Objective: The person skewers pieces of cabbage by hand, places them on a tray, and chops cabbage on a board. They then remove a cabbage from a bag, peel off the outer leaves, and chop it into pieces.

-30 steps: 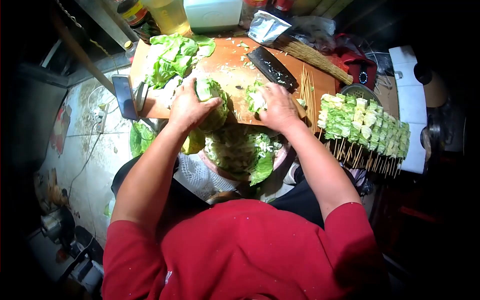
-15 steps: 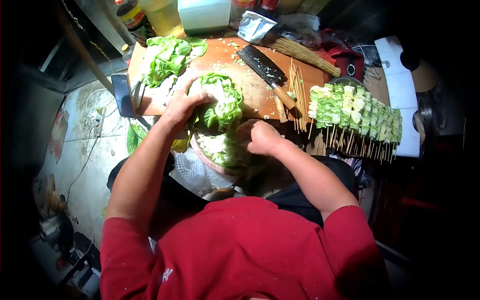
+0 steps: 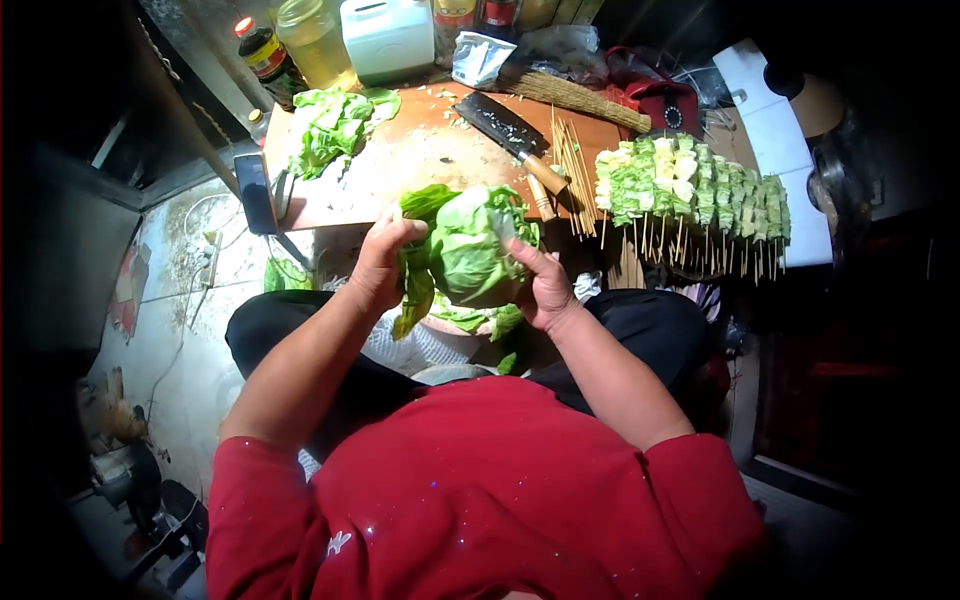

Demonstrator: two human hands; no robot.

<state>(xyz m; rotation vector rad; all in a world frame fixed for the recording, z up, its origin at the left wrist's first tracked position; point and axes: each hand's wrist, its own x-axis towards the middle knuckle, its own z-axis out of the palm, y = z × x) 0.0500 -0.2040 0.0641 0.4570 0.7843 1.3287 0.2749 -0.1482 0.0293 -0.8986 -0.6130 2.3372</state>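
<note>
Two hands, left hand (image 3: 380,262) and right hand (image 3: 545,285), clasping cabbage (image 3: 470,245), cut face up, each grip pressed on.

Worn wooden board (image 3: 420,160), dark metal cleaver (image 3: 497,121) (wood-handled), waxy cabbage (image 3: 470,250).

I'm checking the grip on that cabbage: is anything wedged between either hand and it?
Nothing visible. The left hand and right hand both press straight onto the round green cabbage head, held above the lap, in front of the wooden cutting board. One loose leaf hangs down by the left hand.
</note>
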